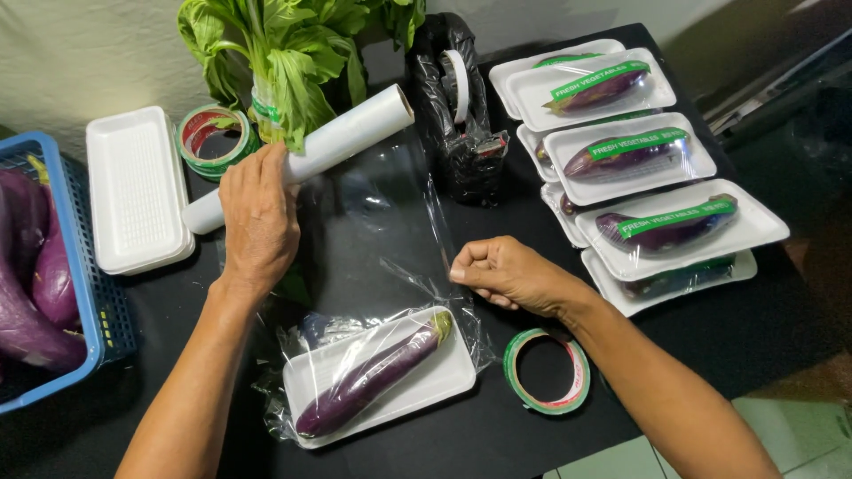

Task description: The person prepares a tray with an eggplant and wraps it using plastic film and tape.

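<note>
Head view, looking down on a black table (pixel 497 435). A sheet of clear film (pixel 390 231) runs from a roll of cling film (pixel 311 153) toward the near edge, where it drapes over a white foam tray (pixel 417 386) carrying one purple eggplant (pixel 373 372) laid diagonally, stem end to the upper right. The left hand (pixel 259 217) rests palm-down on the roll, fingers (pixel 266 164) curved over it and pressing it to the table. The right hand (pixel 506 270) is at the right edge of the sheet, just above the tray; its fingers (pixel 470 262) are curled narrow and pinch the film's edge.

Just right of the tray lies a ring of green-and-red tape (pixel 546 371), flat on the table. A second, similar tape roll (pixel 213 140) lies beyond the left hand, beside a stack of empty white foam trays (pixel 135 191). At the far left a blue plastic basket (pixel 84 266) holds loose eggplants (pixel 40 284). A bunch of leafy greens (pixel 284 53) stands behind the roll, banded at the stalks. Near it, at centre rear, is a black tape dispenser (pixel 461 115) with a white roll. On the right, wrapped trays (pixel 639 168), each with an eggplant under film and a green label strip, are stacked overlapping in a column.
</note>
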